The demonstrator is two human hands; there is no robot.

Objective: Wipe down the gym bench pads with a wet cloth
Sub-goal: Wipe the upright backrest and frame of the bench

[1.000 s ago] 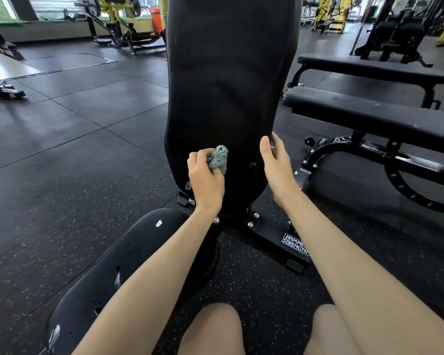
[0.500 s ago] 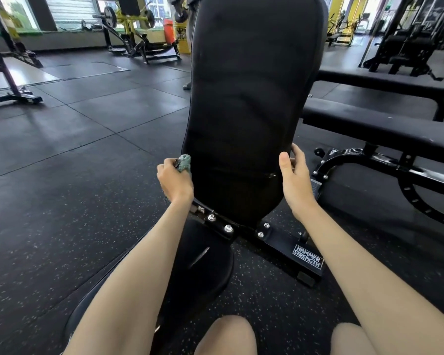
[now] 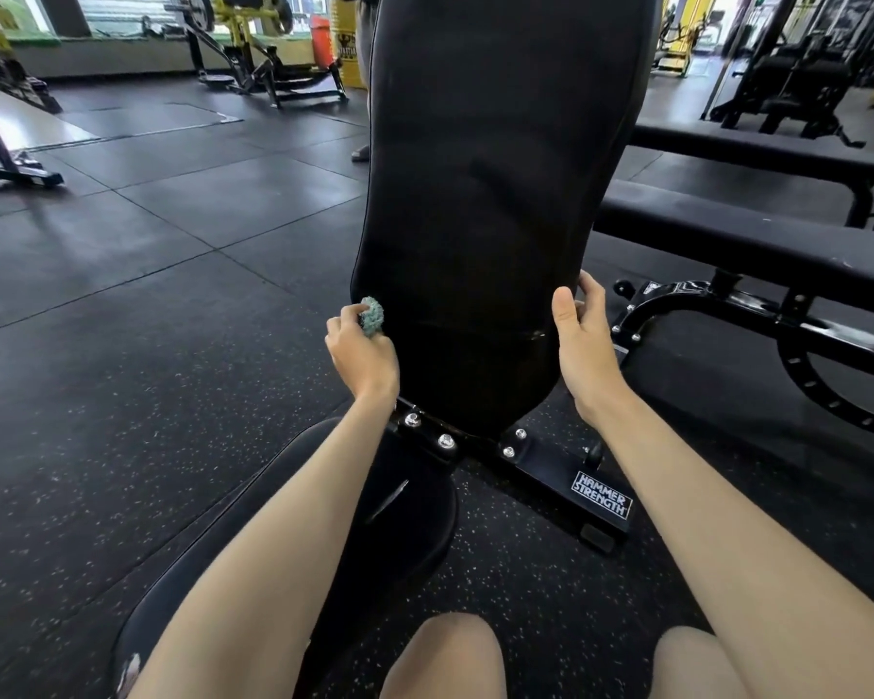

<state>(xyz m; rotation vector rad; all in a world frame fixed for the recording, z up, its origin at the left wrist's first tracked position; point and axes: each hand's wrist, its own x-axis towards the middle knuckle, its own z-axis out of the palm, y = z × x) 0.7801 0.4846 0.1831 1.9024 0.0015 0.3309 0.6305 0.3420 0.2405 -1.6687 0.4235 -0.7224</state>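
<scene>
The black back pad (image 3: 490, 194) of the bench stands nearly upright in front of me. My left hand (image 3: 362, 353) grips a balled teal cloth (image 3: 373, 315) and holds it against the pad's lower left edge. My right hand (image 3: 581, 340) clasps the pad's lower right edge, thumb on the front face and fingers round the side. The black seat pad (image 3: 399, 502) lies below, partly under my left forearm.
The bench's black base bar (image 3: 571, 476) reads HAMMER STRENGTH. Two flat benches (image 3: 758, 244) stand to the right, one with a curved adjuster frame (image 3: 818, 375). Yellow machines (image 3: 243, 47) and a rack foot (image 3: 11, 169) sit far left on black rubber floor. My bare knees show at the bottom.
My left hand carried the cloth from the pad's lower front out to its left edge, then slightly back in. My right hand kept its hold on the right edge. The view shifted.
</scene>
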